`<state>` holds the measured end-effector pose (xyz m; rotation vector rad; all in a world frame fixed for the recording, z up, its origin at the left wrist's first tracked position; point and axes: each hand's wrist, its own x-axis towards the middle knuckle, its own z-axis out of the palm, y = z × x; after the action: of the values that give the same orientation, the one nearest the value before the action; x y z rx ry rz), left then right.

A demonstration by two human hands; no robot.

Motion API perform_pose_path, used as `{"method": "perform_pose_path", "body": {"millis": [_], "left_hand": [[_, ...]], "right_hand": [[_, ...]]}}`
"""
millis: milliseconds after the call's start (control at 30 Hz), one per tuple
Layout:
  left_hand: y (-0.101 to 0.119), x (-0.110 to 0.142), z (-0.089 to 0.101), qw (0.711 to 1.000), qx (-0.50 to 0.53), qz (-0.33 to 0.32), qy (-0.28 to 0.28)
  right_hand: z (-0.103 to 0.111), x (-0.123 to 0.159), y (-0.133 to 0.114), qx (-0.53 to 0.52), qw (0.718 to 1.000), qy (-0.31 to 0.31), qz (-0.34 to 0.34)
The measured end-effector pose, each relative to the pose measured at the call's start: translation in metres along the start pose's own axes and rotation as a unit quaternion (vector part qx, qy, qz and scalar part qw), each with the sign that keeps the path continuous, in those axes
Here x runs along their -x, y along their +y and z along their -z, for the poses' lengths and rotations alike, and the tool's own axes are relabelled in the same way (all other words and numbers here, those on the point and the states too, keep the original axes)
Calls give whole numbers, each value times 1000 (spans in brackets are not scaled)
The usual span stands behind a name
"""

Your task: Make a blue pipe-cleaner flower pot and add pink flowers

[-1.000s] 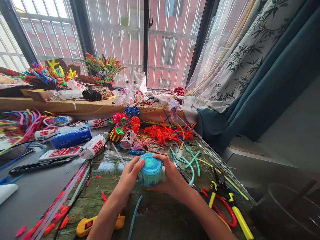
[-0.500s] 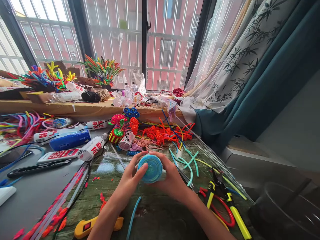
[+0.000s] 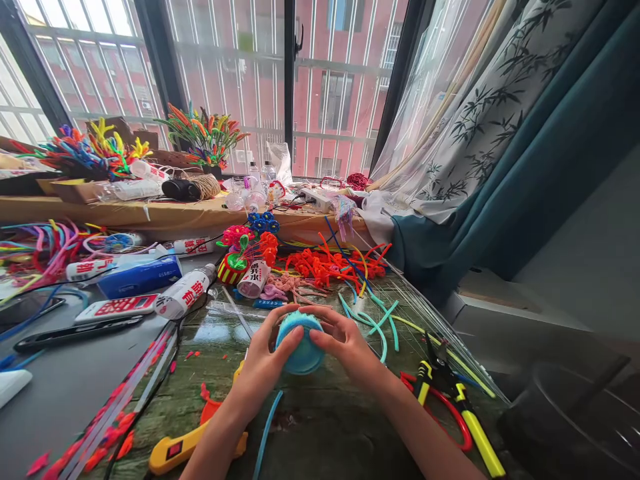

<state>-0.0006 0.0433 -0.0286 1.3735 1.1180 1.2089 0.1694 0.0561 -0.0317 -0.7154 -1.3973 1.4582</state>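
Observation:
Both hands hold a round blue pipe-cleaner piece (image 3: 305, 361), fuzzy and shaped like a small pot, above the dark table. My left hand (image 3: 265, 357) curves around its left side, with the thumb pressed on the face toward me. On the other side my right hand (image 3: 350, 350) grips it, its thumb also on the near face. The fingertips behind the piece are partly hidden. Below my left hand lies a blue pipe cleaner (image 3: 268, 430). A yellow-orange hand tool (image 3: 183, 450) is partly covered by my left forearm.
Yellow-handled pliers (image 3: 470, 413) and red-handled scissors (image 3: 457, 433) lie at the right. Ahead are orange pipe-cleaner pieces (image 3: 325, 267), a striped pot of flowers (image 3: 233, 269) and a labelled cut bottle (image 3: 254, 280). A plastic bottle (image 3: 185, 293) and calculator-like device (image 3: 117, 308) lie left.
The blue piece has tilted in my hands, so its side shows more. My right thumb has come onto its near face beside the left thumb.

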Motion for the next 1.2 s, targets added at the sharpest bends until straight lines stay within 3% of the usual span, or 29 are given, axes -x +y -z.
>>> {"method": "perform_pose_path", "body": {"millis": [300, 767, 1033, 1200], "left_hand": [[2, 3, -1, 1000, 22, -1, -3], [13, 9, -12, 997, 66, 19, 37], [-1, 4, -4, 999, 45, 18, 5], [7, 7, -9, 999, 44, 25, 19]], "right_hand": [[-6, 1, -1, -36, 999, 17, 19], [-8, 1, 1, 9, 999, 33, 40], [-7, 2, 5, 39, 998, 32, 44], [-8, 3, 4, 62, 997, 31, 33]]}}
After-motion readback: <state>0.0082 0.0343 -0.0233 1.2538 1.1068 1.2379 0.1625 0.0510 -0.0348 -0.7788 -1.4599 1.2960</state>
